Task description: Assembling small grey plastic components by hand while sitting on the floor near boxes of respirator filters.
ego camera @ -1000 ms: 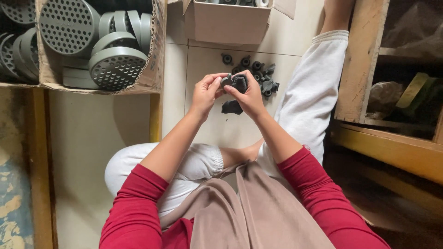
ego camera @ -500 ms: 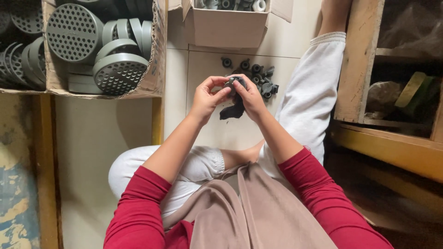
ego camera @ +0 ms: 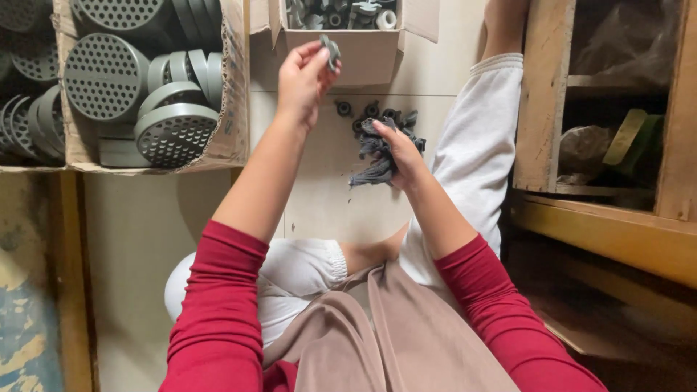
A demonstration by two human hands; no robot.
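From the head camera, looking down: the left hand (ego camera: 303, 78) is raised with the forearm stretched forward, fingers and thumb pinched together on a small grey disc (ego camera: 332, 51), a flat, round, dull piece seen nearly edge-on; it is held just in front of a small open cardboard box (ego camera: 341, 52), whose flaps are folded outward and which holds more small grey and pale round parts (ego camera: 348, 14); the right hand (ego camera: 398, 154) sits lower and further right, fingers curled shut around a dark grey rag (ego camera: 374, 163), a soft, crumpled cloth whose loose end hangs below the palm; just beyond that hand a heap of small dark ring-shaped pieces (ego camera: 377, 116) lies on the pale tiled floor (ego camera: 327, 189), the rag hiding part of it; both forearms wear red sleeves (ego camera: 218, 305), and white trousers (ego camera: 479, 145) cover the legs, the right leg stretched forward beside the heap; to the left a large worn cardboard carton (ego camera: 232, 109) with a frayed corrugated rim holds big grey perforated discs (ego camera: 105, 76), round and matt, some flat, some stacked on edge; to the right stands a rough wooden shelf unit (ego camera: 544, 109), its contents too dim to tell.
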